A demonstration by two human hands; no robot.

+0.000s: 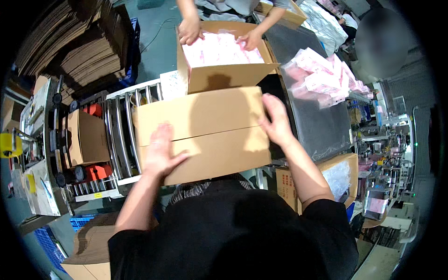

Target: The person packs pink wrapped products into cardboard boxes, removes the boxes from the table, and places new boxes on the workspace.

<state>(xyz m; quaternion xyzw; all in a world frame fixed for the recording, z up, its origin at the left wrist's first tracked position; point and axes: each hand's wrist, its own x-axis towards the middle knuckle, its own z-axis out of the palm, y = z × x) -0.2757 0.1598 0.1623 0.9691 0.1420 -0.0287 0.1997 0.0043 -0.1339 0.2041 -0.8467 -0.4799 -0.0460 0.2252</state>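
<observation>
A cardboard box point(210, 114) with its top flaps folded down lies in front of me, a dark seam running across its top. My left hand point(162, 151) rests on the left part of the top, slightly blurred, with fingers stretched out and thumb apart. At the box's right end is my right hand point(277, 120), its fingers extended along the edge and the thumb near the top. Neither hand wraps round anything. Just beyond stands an open cardboard box point(221, 78) filled with pink-and-white packets point(221, 49).
Another person's hands point(190, 31) touch those packets. To the left, a roller conveyor point(123, 135) leads to a taping machine holding a carton point(86, 137). Loose pink packets point(322, 74) lie on the dark belt point(322, 128) at right. Flattened cardboard point(79, 42) is stacked at far left.
</observation>
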